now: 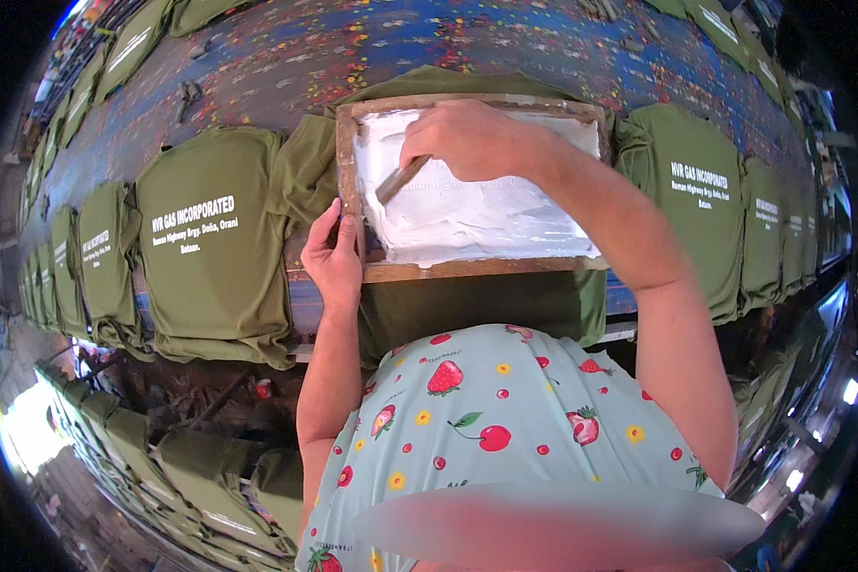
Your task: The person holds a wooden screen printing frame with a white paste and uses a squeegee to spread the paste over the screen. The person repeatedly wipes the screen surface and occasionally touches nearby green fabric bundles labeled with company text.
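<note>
A wooden-framed printing screen [486, 270] lies in front of me, its mesh coated with thick white ink [486, 224]. Beneath it is an olive-green T-shirt [481, 310], which shows along the near and far edges. My left hand [334, 253] grips the frame's left side, thumb and fingers at the wood. Over the far left part of the mesh, my right hand [462, 138] is closed on a squeegee [400, 181]. The squeegee is tilted, with its lower edge in the ink. Faint lettering shows through the ink near the mesh's middle.
Printed olive T-shirts lie in a row along the table, one [214, 238] to the left and another [691, 205] to the right. The paint-spattered tabletop [286, 67] stretches beyond the screen. More green shirts [210, 467] hang or lie at the lower left.
</note>
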Available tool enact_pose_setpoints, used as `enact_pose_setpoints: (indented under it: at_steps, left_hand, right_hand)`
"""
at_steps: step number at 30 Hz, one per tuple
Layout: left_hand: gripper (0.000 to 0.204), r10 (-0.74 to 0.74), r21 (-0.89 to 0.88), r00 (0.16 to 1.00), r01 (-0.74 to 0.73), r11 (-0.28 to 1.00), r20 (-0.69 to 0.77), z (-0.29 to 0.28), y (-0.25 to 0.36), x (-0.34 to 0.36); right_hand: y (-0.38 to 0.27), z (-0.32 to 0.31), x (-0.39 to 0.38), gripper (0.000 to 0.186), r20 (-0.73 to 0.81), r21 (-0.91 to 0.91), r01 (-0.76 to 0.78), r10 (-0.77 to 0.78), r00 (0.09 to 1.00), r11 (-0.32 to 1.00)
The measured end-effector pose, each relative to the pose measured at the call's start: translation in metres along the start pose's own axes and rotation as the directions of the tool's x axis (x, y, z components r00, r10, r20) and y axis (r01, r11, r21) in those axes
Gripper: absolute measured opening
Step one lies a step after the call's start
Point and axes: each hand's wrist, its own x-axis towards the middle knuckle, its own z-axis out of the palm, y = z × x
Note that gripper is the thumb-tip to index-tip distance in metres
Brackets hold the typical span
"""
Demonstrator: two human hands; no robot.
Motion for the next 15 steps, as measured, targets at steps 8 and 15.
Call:
enact_pose_setpoints:
  at_steps: [8,15]
  left_hand:
    - [0.034,-0.035,0.039,0.999,0.035,0.999,-0.006,-0.002,0.007,-0.001]
    - [0.036,-0.036,0.016,0.999,0.036,0.999,0.008,0.0,0.012,-0.001]
  right_hand:
    - [0.022,-0.036,-0.065,0.034,0.199,-0.022,0.117,-0.11,0.974,0.993]
    - [0.027,-0.051,-0.184,0.036,0.059,-0.025,-0.173,0.174,0.983,0.985]
